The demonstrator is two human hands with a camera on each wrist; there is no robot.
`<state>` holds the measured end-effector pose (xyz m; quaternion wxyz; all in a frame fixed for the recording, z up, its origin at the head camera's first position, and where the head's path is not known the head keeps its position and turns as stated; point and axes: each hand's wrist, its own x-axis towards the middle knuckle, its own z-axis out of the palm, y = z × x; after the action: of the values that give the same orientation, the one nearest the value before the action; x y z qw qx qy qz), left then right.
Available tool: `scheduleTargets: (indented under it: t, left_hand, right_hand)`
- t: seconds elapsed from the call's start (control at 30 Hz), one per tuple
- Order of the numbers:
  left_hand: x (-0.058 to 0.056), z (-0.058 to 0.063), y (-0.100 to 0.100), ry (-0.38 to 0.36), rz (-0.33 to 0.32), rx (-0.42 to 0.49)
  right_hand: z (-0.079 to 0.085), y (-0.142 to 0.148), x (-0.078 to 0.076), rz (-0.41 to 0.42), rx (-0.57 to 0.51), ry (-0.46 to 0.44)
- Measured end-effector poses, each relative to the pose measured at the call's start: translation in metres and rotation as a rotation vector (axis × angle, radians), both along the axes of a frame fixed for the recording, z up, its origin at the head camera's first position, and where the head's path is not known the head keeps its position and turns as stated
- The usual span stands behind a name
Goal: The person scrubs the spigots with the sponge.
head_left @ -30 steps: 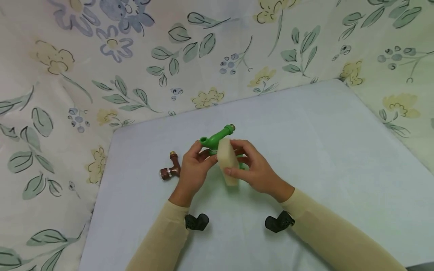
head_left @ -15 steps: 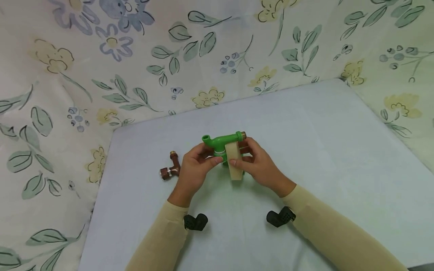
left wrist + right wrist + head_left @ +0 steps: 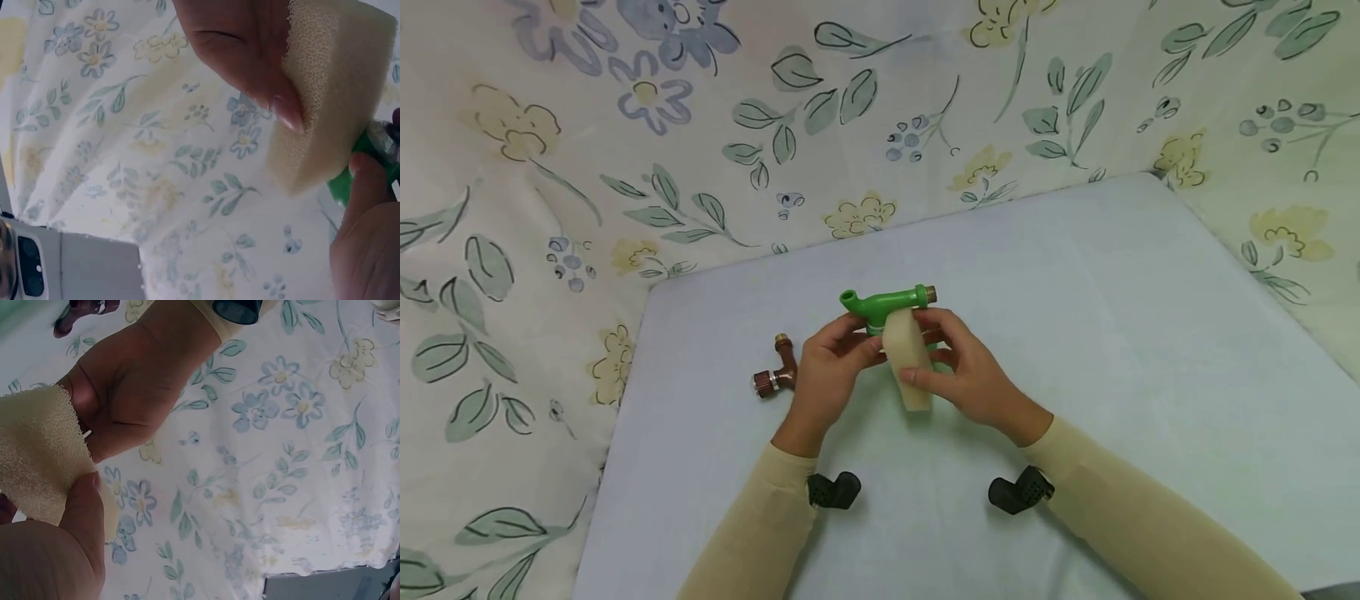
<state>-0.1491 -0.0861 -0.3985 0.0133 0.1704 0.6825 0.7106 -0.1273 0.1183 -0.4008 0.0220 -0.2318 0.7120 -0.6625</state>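
Note:
My left hand (image 3: 826, 371) grips a green tap (image 3: 887, 302) by its lower part, its curved spout to the left and brass-threaded inlet to the right. Wrapped in the fingers of my right hand (image 3: 976, 371) is a cream sponge block (image 3: 906, 358), thumb on the near face. It stands upright against the tap's body and hides much of the lower part. The left wrist view shows the sponge (image 3: 331, 94) right beside the green tap (image 3: 340, 186). From the right wrist, the sponge's porous face (image 3: 37, 447) covers the tap.
A brown tap (image 3: 784, 377) with a brass thread lies on the white-covered table (image 3: 1112, 333), just left of my left hand. Floral cloth (image 3: 850, 117) hangs behind and beside the table. A black camera (image 3: 835, 490) sits on the left wrist, another (image 3: 1021, 490) on the right.
The green tap has turned from slanting to nearly level. Between frames the sponge shifted right and up, then back left and down along it. The brown tap stays put.

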Motion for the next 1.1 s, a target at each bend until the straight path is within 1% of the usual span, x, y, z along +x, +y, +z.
scheduleTargets:
  t: [0.07,0.13,0.2,0.27,0.3,0.37,0.43,0.5,0.6,0.7,0.73,0.8,0.83,0.87,0.93,0.97,1.1]
  left_hand:
    - [0.0,0.0,0.001,0.017,0.012,-0.034]
    - [0.0,-0.001,0.001,0.028,0.044,-0.072]
    - [-0.001,-0.005,0.001,0.016,0.074,-0.083]
    - [-0.003,-0.011,0.0,-0.021,0.091,-0.062]
    - [-0.004,-0.014,0.0,-0.038,0.089,-0.04]
    - [-0.006,-0.019,-0.001,-0.066,0.063,0.021]
    - [-0.007,-0.023,-0.001,-0.071,0.017,0.081]
    - [-0.008,-0.024,-0.002,-0.065,-0.034,0.121]
    - [-0.007,-0.024,-0.003,-0.053,-0.089,0.142]
    - [-0.006,-0.023,-0.004,-0.042,-0.115,0.142]
    - [-0.006,-0.023,-0.005,-0.04,-0.12,0.144]
    - [-0.007,-0.023,-0.005,-0.029,-0.125,0.146]
    - [-0.008,-0.023,-0.005,-0.022,-0.123,0.146]
    - [-0.008,-0.024,-0.005,-0.02,-0.115,0.142]
    - [-0.01,-0.024,-0.004,-0.014,-0.1,0.138]
    - [-0.01,-0.024,-0.004,-0.009,-0.09,0.134]
    - [-0.012,-0.024,-0.004,-0.004,-0.061,0.128]
  right_hand:
    - [-0.001,-0.001,0.0,-0.002,-0.003,0.001]
    - [-0.002,-0.002,-0.001,-0.005,-0.004,0.001]
    - [-0.003,-0.002,-0.001,-0.011,-0.003,-0.001]
    - [-0.004,-0.002,-0.002,-0.022,0.001,-0.004]
    - [-0.004,-0.001,-0.003,-0.03,0.005,-0.006]
    - [-0.005,0.0,-0.005,-0.04,0.004,-0.014]
    - [-0.006,0.002,-0.007,-0.047,0.007,-0.021]
    - [-0.008,0.004,-0.009,-0.047,0.006,-0.031]
    - [-0.01,0.007,-0.012,-0.042,0.006,-0.043]
    - [-0.012,0.008,-0.014,-0.037,-0.004,-0.055]
    - [-0.012,0.008,-0.014,-0.035,-0.006,-0.058]
    - [-0.018,0.008,-0.016,-0.034,-0.009,-0.053]
    - [-0.018,0.008,-0.016,-0.032,-0.011,-0.055]
    - [-0.021,0.008,-0.017,-0.031,-0.013,-0.054]
    - [-0.02,0.007,-0.015,-0.028,-0.02,-0.047]
    - [-0.02,0.006,-0.014,-0.025,-0.026,-0.043]
    - [-0.006,0.004,-0.006,-0.018,-0.036,-0.025]
